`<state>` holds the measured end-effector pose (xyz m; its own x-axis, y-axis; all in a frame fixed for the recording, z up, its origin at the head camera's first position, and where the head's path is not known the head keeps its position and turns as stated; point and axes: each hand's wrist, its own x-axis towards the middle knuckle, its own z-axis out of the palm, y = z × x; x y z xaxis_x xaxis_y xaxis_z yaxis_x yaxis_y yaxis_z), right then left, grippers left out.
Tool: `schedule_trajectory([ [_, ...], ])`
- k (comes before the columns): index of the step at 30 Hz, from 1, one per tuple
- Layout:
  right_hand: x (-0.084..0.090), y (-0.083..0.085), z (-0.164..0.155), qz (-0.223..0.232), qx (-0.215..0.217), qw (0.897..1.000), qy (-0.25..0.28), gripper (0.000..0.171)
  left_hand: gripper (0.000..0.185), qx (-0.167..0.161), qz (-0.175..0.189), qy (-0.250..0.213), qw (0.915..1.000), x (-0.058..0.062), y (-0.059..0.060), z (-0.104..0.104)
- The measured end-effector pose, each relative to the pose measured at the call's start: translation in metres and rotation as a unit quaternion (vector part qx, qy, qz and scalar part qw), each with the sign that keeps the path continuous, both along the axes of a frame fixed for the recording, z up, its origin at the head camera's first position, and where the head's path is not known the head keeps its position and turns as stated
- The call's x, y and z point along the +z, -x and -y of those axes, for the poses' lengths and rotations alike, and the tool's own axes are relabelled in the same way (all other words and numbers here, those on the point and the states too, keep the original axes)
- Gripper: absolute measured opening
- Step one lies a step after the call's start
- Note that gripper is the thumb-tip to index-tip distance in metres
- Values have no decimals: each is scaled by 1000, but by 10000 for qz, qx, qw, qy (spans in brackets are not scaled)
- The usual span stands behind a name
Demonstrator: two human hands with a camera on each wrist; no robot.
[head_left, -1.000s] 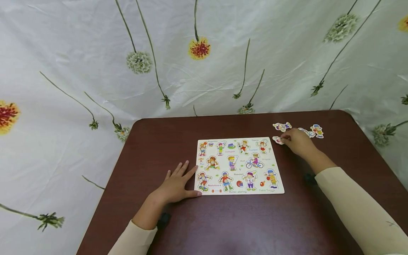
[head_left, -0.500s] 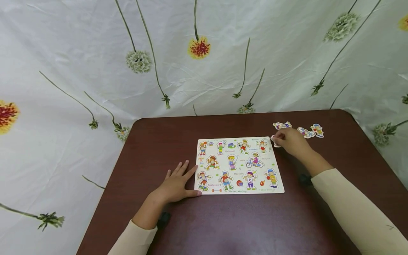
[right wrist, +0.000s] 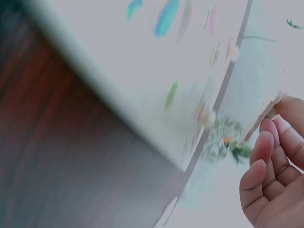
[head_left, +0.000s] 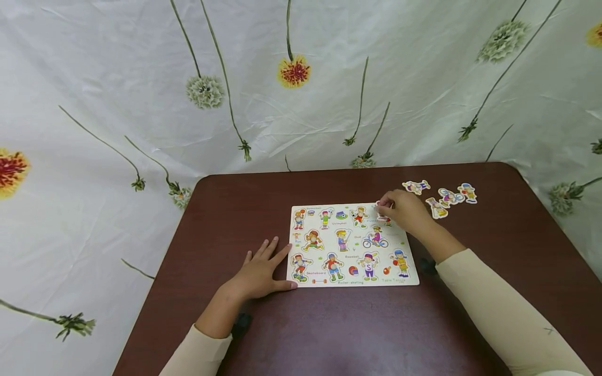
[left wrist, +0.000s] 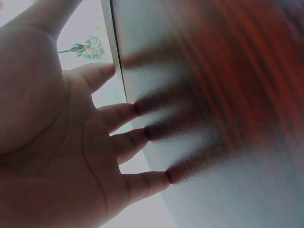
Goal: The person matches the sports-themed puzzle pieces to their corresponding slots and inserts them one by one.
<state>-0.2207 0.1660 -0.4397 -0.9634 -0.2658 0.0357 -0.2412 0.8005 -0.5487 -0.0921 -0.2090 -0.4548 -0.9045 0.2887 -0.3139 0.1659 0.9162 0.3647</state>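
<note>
A white picture puzzle board (head_left: pixel 331 237) printed with children playing sports lies flat on the dark table. My left hand (head_left: pixel 256 274) rests at its left side, fingers spread, with the thumb and index fingertip right at the board's edge. In the left wrist view, the straight fingertips (left wrist: pixel 156 180) meet the glossy tabletop. Over the board's top right corner, my right hand (head_left: pixel 406 211) pinches a small flat puzzle piece (head_left: pixel 381 215) between thumb and finger. The right wrist view catches that piece (right wrist: pixel 256 124) edge-on, with the other fingers loosely curled below. The hand covers part of the tennis figure.
Several loose puzzle pieces lie right of the board: a lying figure (head_left: pixel 416 187), a bicycle piece (head_left: pixel 450 197), an upright figure (head_left: pixel 467 193) and a yellow-clad one (head_left: pixel 437 208). A flowered white cloth (head_left: pixel 320 125) hangs behind the dark red-brown table (head_left: pixel 376 334).
My right hand has carried the pinched puzzle piece left, from beside the loose pieces to over the board's top right corner. The yellow-clad piece has come into view. My left hand has stayed put.
</note>
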Motion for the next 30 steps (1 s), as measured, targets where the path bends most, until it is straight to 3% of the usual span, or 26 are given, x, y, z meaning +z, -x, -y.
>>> schedule_trajectory([
  [8, -1, -3, 35, 18, 197, 9995, 245, 18, 96, -19, 13, 12, 10000, 2, -1, 0],
  [18, -2, 0, 74, 194, 388, 9987, 248, 20, 95, -26, 10, -4, 10000, 1, 0, 1],
  [30, -7, 5, 108, 75, 701, 9974, 154, 18, 95, -41, 29, 18, 10000, 2, -2, 1],
])
